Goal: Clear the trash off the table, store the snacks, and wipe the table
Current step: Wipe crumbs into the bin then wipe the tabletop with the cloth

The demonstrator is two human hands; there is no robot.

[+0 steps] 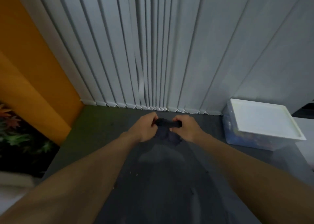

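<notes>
Both arms outstretched; left hand (146, 128) and right hand (186, 128) fingers clench a dark cloth (167, 129) (twisted between them).

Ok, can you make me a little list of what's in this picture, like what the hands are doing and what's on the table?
left grip: hand curled round the left end of the dark cloth
right grip: hand curled round the cloth's right end
cloth: bunched between both hands, part hanging down
table: dark grey, with a few pale crumbs
box: clear plastic, white lid on, at the table's right; colourful things inside, too blurry to name
behind: white vertical blinds
</notes>
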